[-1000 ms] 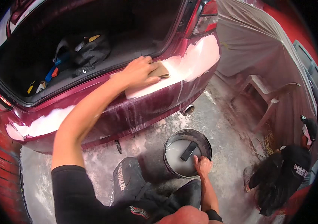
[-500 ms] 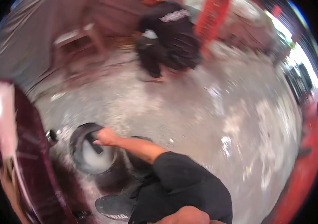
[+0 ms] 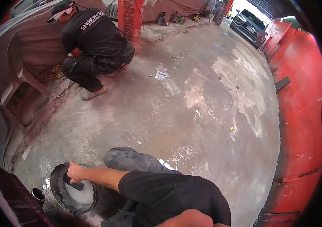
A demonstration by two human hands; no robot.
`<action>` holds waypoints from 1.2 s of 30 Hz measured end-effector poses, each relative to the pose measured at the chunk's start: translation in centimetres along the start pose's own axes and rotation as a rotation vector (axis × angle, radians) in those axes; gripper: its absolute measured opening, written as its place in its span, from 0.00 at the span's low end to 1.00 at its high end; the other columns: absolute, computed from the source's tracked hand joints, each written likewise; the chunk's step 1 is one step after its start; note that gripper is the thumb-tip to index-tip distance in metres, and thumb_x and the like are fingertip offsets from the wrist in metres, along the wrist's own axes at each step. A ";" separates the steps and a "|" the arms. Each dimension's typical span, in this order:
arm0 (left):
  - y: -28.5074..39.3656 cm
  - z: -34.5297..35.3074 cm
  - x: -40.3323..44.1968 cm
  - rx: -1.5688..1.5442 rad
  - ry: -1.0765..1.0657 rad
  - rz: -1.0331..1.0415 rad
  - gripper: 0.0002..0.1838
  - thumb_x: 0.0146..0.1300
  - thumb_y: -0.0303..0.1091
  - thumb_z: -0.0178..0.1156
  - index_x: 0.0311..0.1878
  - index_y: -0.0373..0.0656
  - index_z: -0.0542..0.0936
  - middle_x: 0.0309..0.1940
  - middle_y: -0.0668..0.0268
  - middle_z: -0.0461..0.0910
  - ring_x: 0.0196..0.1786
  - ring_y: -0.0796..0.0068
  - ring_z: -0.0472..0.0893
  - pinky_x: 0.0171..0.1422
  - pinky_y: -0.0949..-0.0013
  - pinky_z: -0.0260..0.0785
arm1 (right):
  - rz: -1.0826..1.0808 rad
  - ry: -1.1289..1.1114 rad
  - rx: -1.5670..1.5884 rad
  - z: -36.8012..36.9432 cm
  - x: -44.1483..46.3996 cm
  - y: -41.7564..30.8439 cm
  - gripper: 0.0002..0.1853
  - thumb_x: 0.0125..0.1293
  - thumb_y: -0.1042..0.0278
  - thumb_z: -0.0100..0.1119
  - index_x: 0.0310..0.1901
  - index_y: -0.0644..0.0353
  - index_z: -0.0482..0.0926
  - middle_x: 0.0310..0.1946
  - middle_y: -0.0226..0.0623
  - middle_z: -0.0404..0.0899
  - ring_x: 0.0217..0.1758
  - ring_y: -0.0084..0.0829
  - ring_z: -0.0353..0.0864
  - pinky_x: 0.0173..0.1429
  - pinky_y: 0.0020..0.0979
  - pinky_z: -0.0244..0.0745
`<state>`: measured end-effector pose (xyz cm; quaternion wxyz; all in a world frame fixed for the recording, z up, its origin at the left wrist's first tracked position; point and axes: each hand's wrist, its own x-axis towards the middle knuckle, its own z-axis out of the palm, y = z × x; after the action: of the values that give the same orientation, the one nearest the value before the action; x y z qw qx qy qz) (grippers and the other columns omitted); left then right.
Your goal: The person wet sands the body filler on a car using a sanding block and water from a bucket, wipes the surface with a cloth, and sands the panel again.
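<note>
At the lower left, my right hand [image 3: 76, 172] is closed around a dark, flat rectangular block [image 3: 73, 184]. Both are inside the mouth of a black bucket [image 3: 57, 195], over milky liquid [image 3: 83, 196]. The block's lower edge meets the liquid, though how deep it goes is unclear. My bent leg [image 3: 138, 160] in dark trousers lies beyond the forearm. No left hand shows; at the bottom edge is some bare skin that I cannot identify.
A maroon car panel [image 3: 13, 200] and a metal pipe end [image 3: 38, 194] are left of the bucket. Another person [image 3: 96, 41] squats near a plastic chair [image 3: 28, 77] and a red post [image 3: 130, 22]. A red wall [image 3: 301, 98] runs along the right; a parked car [image 3: 249, 26] stands far back.
The view has swung right, bringing the red wall and parked car into fuller sight. My right hand stays in the bucket, gripping the block. The squatting person appears farther left.
</note>
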<state>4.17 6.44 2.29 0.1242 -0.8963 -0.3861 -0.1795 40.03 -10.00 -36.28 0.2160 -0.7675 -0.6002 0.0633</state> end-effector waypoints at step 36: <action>2.4 -7.3 -14.3 0.139 -0.077 -0.150 0.31 0.70 0.44 0.66 0.75 0.52 0.76 0.67 0.49 0.74 0.67 0.48 0.74 0.75 0.51 0.65 | -0.221 -0.079 -0.150 -1.8 0.6 1.2 0.25 0.69 0.39 0.64 0.35 0.56 0.90 0.34 0.44 0.89 0.41 0.48 0.89 0.58 0.57 0.71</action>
<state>-4.88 -7.09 2.73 0.1573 -0.8604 -0.4679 -0.1264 41.93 -10.13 -35.07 0.1398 -0.7077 -0.6922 0.0241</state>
